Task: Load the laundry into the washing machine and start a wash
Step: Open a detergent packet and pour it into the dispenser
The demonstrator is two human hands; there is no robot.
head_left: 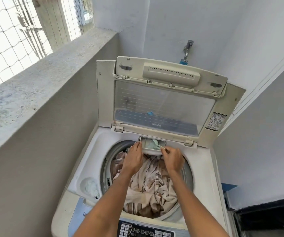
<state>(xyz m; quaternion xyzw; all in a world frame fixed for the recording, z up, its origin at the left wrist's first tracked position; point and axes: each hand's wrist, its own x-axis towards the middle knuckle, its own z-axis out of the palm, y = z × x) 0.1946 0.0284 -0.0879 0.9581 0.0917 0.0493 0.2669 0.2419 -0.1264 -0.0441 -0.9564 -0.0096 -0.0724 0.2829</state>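
On the far left there is a concrete ledge (40,72) with a wire net (18,28) above it. Next to it stands the top-loading washing machine (79,170), and its lid (163,103) is folded up against the back wall. In the left corner of the machine top sits a small round compartment (90,186) with something pale inside. The drum (188,175) holds the laundry (153,183), beige cloth with brown stripes, piled nearly to the rim. The left hand (134,157) reaches over the drum; its fingers are straight and touch the left edge of the detergent drawer (152,144) at the back rim. The right hand (172,159) pinches the thin handle of a pale green scoop (154,143), which lies in the drawer; perhaps there is powder under it, the view is not sharp. At the near edge is the control panel (146,230). Above the lid a tap (187,50) comes from the wall.
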